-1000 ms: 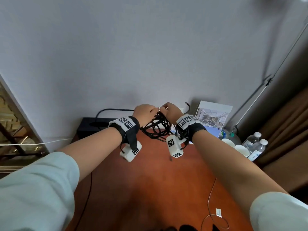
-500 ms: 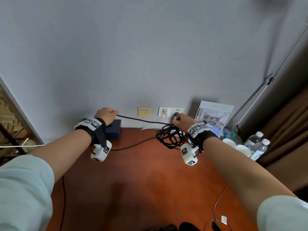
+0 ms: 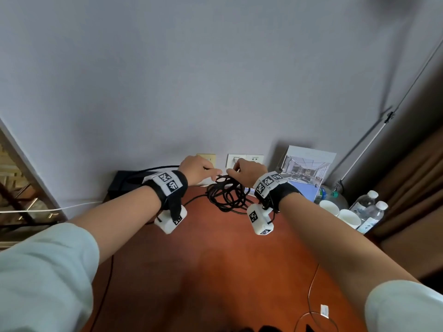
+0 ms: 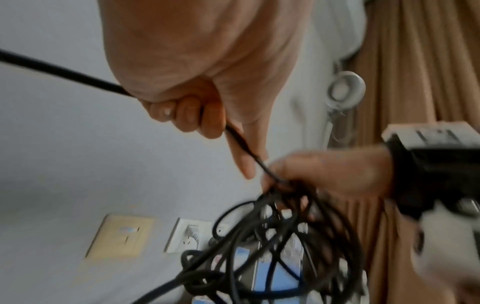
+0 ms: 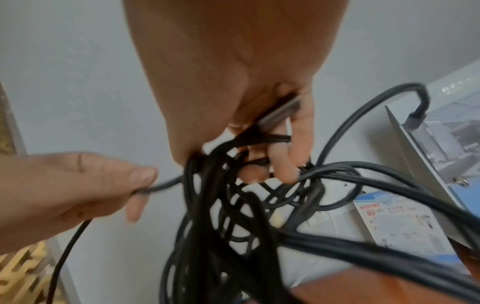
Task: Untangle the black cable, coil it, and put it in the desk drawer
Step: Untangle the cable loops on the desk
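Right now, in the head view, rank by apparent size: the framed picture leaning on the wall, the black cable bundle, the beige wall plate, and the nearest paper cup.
1. Framed picture
2. Black cable bundle
3. Paper cup
4. Beige wall plate, partly hidden by the left hand, so its place below the cup is unsure.

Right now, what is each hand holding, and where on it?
Both hold the black cable: the right hand grips the top of the bunched loops, the left hand pinches a single strand beside them.
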Motion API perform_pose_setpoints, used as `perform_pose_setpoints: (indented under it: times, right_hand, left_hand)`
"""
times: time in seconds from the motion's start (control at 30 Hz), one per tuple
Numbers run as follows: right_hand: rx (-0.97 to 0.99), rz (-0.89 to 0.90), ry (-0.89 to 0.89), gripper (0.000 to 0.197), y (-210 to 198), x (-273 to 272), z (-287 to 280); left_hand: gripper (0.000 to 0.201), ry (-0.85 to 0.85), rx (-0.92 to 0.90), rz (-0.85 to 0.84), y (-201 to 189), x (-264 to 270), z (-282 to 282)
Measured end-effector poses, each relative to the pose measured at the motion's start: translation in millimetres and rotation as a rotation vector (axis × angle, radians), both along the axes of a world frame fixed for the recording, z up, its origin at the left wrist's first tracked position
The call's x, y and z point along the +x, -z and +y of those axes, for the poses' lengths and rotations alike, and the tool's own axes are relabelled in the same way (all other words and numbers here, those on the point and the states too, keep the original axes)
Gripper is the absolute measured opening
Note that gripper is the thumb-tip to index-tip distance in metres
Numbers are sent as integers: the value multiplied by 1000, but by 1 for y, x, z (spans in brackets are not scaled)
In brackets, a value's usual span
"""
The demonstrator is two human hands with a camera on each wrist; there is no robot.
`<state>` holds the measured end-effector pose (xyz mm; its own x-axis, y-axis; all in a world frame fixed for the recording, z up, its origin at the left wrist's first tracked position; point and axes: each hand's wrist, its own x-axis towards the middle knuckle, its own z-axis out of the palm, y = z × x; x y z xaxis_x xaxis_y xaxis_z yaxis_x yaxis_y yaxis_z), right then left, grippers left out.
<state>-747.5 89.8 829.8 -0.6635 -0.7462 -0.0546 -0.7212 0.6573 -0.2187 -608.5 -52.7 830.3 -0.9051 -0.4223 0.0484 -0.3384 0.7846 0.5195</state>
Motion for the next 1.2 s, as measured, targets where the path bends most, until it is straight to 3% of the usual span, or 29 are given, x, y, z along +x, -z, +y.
perform_pose_setpoints:
  times: [0.27, 0.33, 0.5, 0.6, 0.7, 0.87, 1.0, 1.1, 1.2]
  right_hand:
    - [32, -140, 6, 62, 8, -18, 12]
    - [11, -173, 12, 56, 11, -18, 6]
    - [-14, -228, 67, 19, 20, -33, 12]
    - [-1, -261, 119, 15, 32, -43, 22]
    - [-99, -348, 121, 19, 38, -44, 24]
    - [-319, -466, 191, 39, 29, -34, 27]
    - [-433, -673, 365, 29, 26, -38, 35]
    - [-635, -909, 427, 24, 24, -36, 39]
    - [-686, -943, 424, 26, 22, -35, 36]
  left_hand:
    - [34, -95, 130, 9, 8, 28, -30]
    - [33, -114, 148, 33, 5, 25, -29]
    - [33, -220, 108, 58, -4, 32, -52]
    - [32, -272, 109, 54, 3, 40, -68]
    - [31, -252, 84, -35, 21, 32, -68]
    - [25, -313, -109, -242, 54, 25, -65]
    - [36, -339, -201, -310, 70, 31, -70]
    - [44, -257, -159, -373, 74, 34, -72]
    - [35, -161, -75, -481, 76, 33, -68]
